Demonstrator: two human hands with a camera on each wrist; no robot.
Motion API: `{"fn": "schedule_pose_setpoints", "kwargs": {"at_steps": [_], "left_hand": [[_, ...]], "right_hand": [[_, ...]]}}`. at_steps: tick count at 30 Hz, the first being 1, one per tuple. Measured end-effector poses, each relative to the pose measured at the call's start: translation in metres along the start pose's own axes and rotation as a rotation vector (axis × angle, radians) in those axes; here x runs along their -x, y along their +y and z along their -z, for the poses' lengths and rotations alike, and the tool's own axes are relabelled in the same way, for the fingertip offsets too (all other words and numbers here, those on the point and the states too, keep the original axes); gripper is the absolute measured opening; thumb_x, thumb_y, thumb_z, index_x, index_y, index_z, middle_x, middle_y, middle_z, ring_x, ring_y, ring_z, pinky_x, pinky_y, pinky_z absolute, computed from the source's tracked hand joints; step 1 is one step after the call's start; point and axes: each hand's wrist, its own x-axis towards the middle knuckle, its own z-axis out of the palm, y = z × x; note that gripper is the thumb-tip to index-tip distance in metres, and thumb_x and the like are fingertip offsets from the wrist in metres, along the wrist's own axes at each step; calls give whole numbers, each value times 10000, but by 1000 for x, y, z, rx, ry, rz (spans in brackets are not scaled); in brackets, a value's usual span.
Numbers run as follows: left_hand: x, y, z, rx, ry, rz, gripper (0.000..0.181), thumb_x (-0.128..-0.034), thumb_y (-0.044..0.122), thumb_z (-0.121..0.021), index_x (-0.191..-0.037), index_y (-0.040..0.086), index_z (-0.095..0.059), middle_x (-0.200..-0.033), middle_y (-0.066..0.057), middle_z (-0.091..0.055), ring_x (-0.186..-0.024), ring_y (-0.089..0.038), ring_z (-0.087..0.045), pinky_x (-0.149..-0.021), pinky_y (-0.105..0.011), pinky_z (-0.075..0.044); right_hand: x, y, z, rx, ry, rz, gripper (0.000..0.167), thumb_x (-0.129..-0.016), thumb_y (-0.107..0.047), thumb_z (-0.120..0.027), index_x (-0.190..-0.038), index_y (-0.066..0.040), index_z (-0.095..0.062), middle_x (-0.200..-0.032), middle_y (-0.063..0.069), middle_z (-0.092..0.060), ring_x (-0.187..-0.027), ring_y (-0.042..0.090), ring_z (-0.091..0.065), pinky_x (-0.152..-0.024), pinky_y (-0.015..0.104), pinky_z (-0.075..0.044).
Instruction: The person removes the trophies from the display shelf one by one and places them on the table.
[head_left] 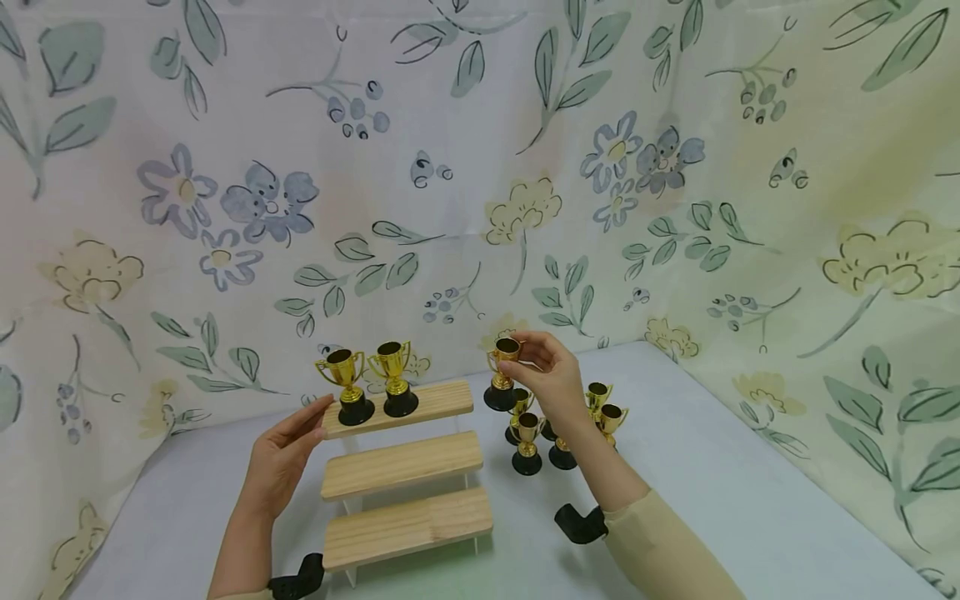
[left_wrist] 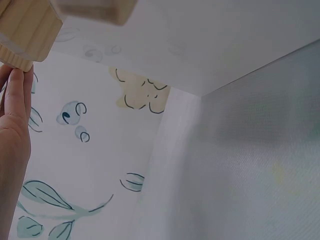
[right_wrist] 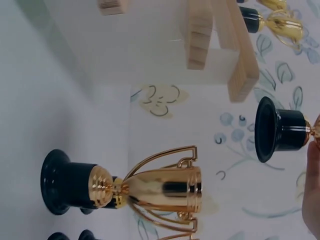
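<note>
A tiered wooden stand (head_left: 405,462) has three shelves; two gold trophy cups, a left one (head_left: 345,375) and a right one (head_left: 392,367), stand on its top shelf (head_left: 442,402). My left hand (head_left: 279,462) holds the left end of that shelf between thumb and fingers; in the left wrist view the fingertips (left_wrist: 17,82) touch the wood. My right hand (head_left: 551,379) grips a small trophy (head_left: 501,375) by its cup, upright in the air right of the top shelf. Its black base (right_wrist: 285,130) shows in the right wrist view.
Several more trophies, including a front one (head_left: 527,446), stand on the white tabletop (head_left: 712,500) right of the stand, partly behind my right forearm. One trophy (right_wrist: 160,187) looms close in the right wrist view. A floral cloth (head_left: 480,167) hangs behind.
</note>
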Motion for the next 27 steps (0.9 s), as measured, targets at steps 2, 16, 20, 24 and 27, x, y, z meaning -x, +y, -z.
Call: {"fn": "schedule_pose_setpoints", "kwargs": {"at_steps": [2, 16, 20, 24, 27], "left_hand": [[0, 0, 0, 3, -6, 0, 475, -975, -87, -500, -1443, -94, -415, -1331, 143, -642, -1279, 67, -538, -1037, -70, -444], [-1, 1, -1, 4, -4, -5, 476, -975, -90, -497, -1440, -111, -399, -1330, 139, -645, -1276, 63, -544, -1039, -74, -445], [-1, 1, -1, -4, 3, 0, 477, -975, -84, -503, -1441, -105, -405, -1329, 142, -645, -1271, 63, -549, -1036, -72, -445], [-1, 1, -1, -12, 10, 4, 479, -975, -80, -507, -1441, -107, -401, -1329, 144, -643, -1269, 65, -549, -1031, -69, -447], [0, 1, -1, -7, 2, -3, 475, -977, -87, -497, -1440, -114, -395, -1333, 143, -641, -1276, 64, -543, -1036, -70, -444]], "right_hand": [[3, 2, 2, 2, 0, -5, 480, -822, -49, -784, -1264, -21, -599, -984, -99, -670, -927, 63, -648, -853, 196, -594], [21, 10, 21, 36, -24, -41, 483, -805, -83, -807, -1238, -22, -603, -976, -127, -681, -893, 42, -644, -819, 188, -594], [27, 12, 27, 66, -36, -60, 482, -799, -117, -819, -1226, -41, -608, -996, -111, -679, -923, 51, -650, -831, 183, -591], [33, 14, 31, 109, -44, -71, 470, -798, -127, -822, -1211, -52, -613, -990, -106, -666, -919, 55, -639, -841, 176, -586], [38, 16, 35, 129, -55, -78, 457, -797, -120, -820, -1201, -54, -615, -970, -96, -647, -896, 51, -619, -830, 168, -581]]}}
